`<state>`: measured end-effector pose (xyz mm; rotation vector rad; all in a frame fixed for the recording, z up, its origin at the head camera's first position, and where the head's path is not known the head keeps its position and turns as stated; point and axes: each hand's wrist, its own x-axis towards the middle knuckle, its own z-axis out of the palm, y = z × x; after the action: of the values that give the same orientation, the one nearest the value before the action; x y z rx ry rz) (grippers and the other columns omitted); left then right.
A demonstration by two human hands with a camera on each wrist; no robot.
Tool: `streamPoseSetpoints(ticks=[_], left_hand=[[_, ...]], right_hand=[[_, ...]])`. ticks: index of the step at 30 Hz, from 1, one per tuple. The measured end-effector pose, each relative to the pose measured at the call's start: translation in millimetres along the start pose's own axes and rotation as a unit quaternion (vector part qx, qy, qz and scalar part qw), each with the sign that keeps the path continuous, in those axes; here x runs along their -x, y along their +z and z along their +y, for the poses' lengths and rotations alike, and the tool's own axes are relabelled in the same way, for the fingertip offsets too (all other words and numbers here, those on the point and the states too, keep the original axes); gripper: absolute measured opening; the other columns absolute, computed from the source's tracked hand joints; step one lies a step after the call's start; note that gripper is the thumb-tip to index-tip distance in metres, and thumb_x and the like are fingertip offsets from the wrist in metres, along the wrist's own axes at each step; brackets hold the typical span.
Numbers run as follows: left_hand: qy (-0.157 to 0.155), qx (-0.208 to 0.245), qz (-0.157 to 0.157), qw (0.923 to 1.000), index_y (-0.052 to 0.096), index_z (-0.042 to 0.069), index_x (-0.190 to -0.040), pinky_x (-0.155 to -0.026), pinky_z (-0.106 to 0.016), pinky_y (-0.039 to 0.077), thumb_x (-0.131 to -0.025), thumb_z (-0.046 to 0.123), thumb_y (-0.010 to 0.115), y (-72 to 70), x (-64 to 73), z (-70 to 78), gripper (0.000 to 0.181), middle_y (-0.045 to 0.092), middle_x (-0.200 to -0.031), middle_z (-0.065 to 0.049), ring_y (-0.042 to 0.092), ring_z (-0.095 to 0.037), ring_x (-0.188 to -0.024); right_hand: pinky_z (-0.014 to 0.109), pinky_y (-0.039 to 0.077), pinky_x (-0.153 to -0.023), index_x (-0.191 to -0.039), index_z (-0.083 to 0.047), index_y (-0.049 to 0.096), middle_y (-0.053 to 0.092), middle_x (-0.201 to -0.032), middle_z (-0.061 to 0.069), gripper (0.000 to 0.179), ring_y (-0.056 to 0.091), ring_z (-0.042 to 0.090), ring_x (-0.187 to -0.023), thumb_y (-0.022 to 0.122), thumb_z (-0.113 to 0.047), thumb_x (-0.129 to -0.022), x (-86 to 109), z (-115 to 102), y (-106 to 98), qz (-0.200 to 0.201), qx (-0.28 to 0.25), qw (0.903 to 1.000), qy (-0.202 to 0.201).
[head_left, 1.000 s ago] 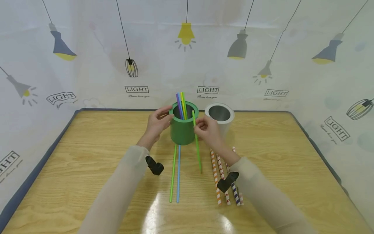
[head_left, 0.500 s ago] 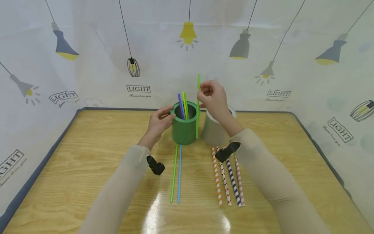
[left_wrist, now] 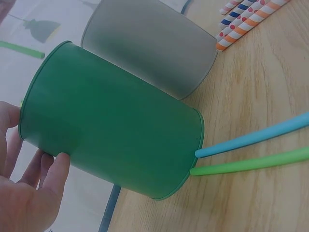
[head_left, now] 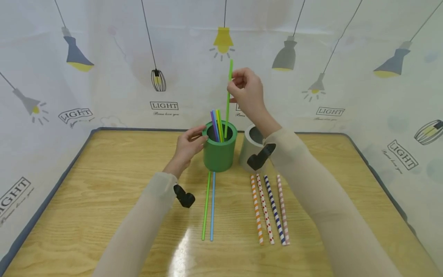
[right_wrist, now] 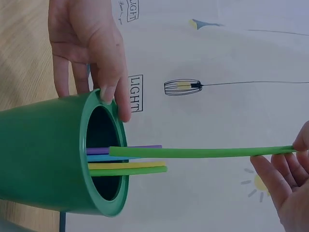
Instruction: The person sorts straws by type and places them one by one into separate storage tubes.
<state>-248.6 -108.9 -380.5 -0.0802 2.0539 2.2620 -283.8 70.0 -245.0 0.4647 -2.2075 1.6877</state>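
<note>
My right hand (head_left: 247, 86) pinches a bright green straw (head_left: 228, 104) near its top and holds it nearly upright. The straw's lower end overlaps the mouth of a green cup (head_left: 218, 157) in the head view. Purple (right_wrist: 154, 146), blue, yellow (right_wrist: 145, 166) and green straws stand in that cup, leaning together. At the cup's left side is my left hand (head_left: 187, 146), its thumb on the rim and its fingers touching the wall, as the right wrist view shows. A plain green straw (head_left: 206, 207) and a blue straw (head_left: 212, 207) lie in front of the cup.
A light grey cup (head_left: 246, 152) stands just right of the green one, partly behind my right forearm. In front of it lie patterned straws: orange-striped (head_left: 257, 211), red-dotted (head_left: 265, 211), navy-striped (head_left: 275, 211) and pink-striped (head_left: 283, 207). A lamp-printed cloth (head_left: 194, 57) hangs behind the wooden table (head_left: 131, 165).
My right hand has risen with the green straw from beside the green cup, then shifted slightly left, bringing the straw's lower end to the cup's mouth. My left hand has stayed on the rim.
</note>
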Motion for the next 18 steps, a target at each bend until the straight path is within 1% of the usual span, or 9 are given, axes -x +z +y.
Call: streamPoseSetpoints(ticks=[4,9,13,18], left_hand=[[0.0,-0.002,-0.001,1.0,0.056,0.012,-0.126,-0.088,-0.031,0.049,-0.087,0.01,0.062,-0.7,2.3,0.0,0.04,0.05,-0.125,-0.008,0.049,-0.021,-0.112],[0.007,-0.003,-0.005,1.0,0.055,0.011,-0.126,-0.088,-0.033,0.049,-0.087,0.01,0.062,-0.8,3.6,1.0,0.04,0.049,-0.125,-0.009,0.049,-0.022,-0.113],[0.011,-0.005,-0.008,0.9999,0.055,0.011,-0.126,-0.089,-0.033,0.048,-0.087,0.01,0.062,0.0,2.7,1.5,0.04,0.049,-0.126,-0.009,0.049,-0.022,-0.113],[0.007,-0.007,-0.003,0.9999,0.056,0.012,-0.126,-0.088,-0.033,0.049,-0.087,0.01,0.062,0.1,1.5,2.6,0.04,0.05,-0.125,-0.008,0.05,-0.022,-0.113]], right_hand=[[0.028,0.056,-0.056,-0.102,0.002,0.052,0.053,-0.082,0.006,0.017,0.053,0.014,-0.07,0.051,0.0,-0.085,-3.3,7,4,-0.006,0.007,0.9999,0.011],[0.027,0.056,-0.059,-0.104,0.002,0.053,0.054,-0.083,0.007,0.019,0.055,0.015,-0.071,0.053,-0.002,-0.086,-1.3,24,5,-0.028,0.017,0.9981,0.051],[0.028,0.056,-0.061,-0.104,0.002,0.054,0.054,-0.083,0.007,0.019,0.056,0.017,-0.072,0.054,-0.002,-0.086,2.8,36,6,-0.058,0.021,0.9952,0.076],[0.034,0.057,-0.063,-0.103,0.003,0.055,0.058,-0.085,0.012,0.018,0.058,0.021,-0.074,0.055,-0.004,-0.087,8.2,48,9,-0.096,0.031,0.9896,0.103]])
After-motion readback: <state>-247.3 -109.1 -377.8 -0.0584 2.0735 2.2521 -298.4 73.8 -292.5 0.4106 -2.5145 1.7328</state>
